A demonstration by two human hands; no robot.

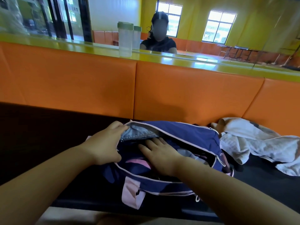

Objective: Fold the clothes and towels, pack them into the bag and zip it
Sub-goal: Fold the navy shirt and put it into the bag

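Packing step: from where I stand, the person seems to be settling what is already inside before the next piece goes in.
Bag: navy with pale pink trim, lying on the dark bench right in front of the person, its mouth gaping upward.
Long axis: the bag and its zip opening run left to right, with the left end a little farther from the person than the right end.
Jeans: folded denim sits inside, at the left end of the opening.
Left hand: fingers curled over the rim at the bag's left end, holding it open; the fingertips are hidden behind the rim and the denim.
Right hand: reaching into the opening, fingers straight and a little spread, pressing flat on the dark contents and holding nothing.
Towel: white, crumpled and unfolded, on the bench just beyond the bag's right end, close to it.
Relation that matters: the towel lies to the right of both hands, past the far end of the bag's length.
Nearer hand: the right, I would say; it must come out of the bag and sweep rightward, while the left is busy at the opposite end.
Zip: undone along the whole opening; closing it looks some way off.
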